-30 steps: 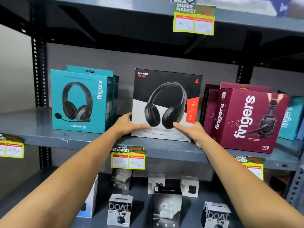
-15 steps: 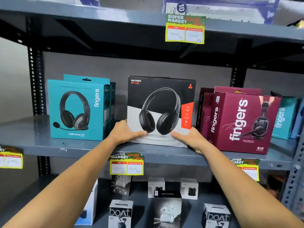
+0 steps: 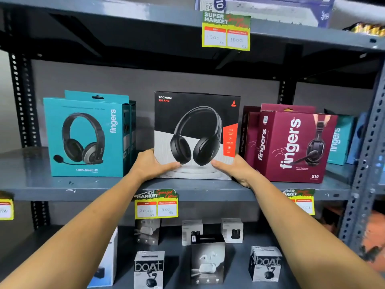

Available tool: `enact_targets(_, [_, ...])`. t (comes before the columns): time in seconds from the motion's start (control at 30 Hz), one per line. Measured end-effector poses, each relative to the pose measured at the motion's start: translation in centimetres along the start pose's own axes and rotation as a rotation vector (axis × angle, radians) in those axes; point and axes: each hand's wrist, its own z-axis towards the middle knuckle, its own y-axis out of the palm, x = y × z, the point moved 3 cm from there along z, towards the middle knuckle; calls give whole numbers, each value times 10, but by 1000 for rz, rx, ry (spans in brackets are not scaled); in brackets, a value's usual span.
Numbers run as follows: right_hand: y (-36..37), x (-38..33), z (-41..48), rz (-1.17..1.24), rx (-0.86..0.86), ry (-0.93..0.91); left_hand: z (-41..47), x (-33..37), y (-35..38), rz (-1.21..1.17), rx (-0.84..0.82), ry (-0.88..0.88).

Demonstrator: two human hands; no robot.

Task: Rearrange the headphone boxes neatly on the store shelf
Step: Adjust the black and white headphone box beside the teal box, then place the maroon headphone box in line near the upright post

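Note:
A black-and-white Rockerz headphone box [image 3: 196, 122] stands upright in the middle of the grey metal shelf [image 3: 41, 184]. My left hand [image 3: 151, 164] grips its lower left corner and my right hand [image 3: 236, 170] grips its lower right corner, thumbs on the front face. To its left stand teal fingers boxes [image 3: 85, 136], one behind another. To its right stand maroon fingers boxes [image 3: 291, 142], the front one turned at an angle. More teal boxes [image 3: 340, 138] sit at the far right, partly hidden.
Yellow price tags [image 3: 156, 207] hang on the shelf's front edge. The lower shelf holds several small earbud boxes [image 3: 149, 268]. An upper shelf [image 3: 125, 15] runs overhead with a price tag [image 3: 226, 31]. A perforated steel upright [image 3: 366, 163] stands at the right.
Both hands have stayed on the Rockerz box's lower corners; the box now stands squarer to the shelf front. The view has tilted upward slightly.

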Motion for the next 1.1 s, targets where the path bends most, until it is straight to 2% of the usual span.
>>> enact_targets(0.07, [1,-4,-5,8,67,4,-2,0,-4,-37,21,-16])
enact_targets(0.13, [-3,-13,-19,-70,269,-72,-9,2,-12,-82,149,-3])
enact_targets(0.23, [-16,-30,-53,-340,517,-552,-27,12,-26,-70,469,160])
enact_targets(0.3, [-29,-34,-75,-571,608,-803,-46,29,-22,-66,608,307])
enact_targets(0.33, [-37,-35,-83,-669,644,-883,-55,41,-15,-55,637,373])
enact_targets(0.4, [-58,-31,-92,-815,735,-931,-67,67,9,-38,633,508])
enact_targets(0.5, [-101,-21,-101,-895,887,-858,-78,110,65,-71,504,659])
enact_targets(0.6, [-149,-11,-107,-820,918,-715,-81,151,120,-121,385,668])
enact_targets(0.7, [-189,3,-108,-608,840,-517,-76,192,157,-283,306,511])
enact_targets(0.83, [-226,33,-92,-310,665,-128,-40,218,185,-439,193,132])
enact_targets(0.97, [-240,49,-69,-272,460,97,-6,202,202,-549,-40,-164])
enact_targets(1.03, [-240,53,-57,-264,362,116,-1,195,213,-593,-184,-203])
enact_targets(1.1, [-244,58,-46,-190,289,79,5,195,224,-516,-252,-120])
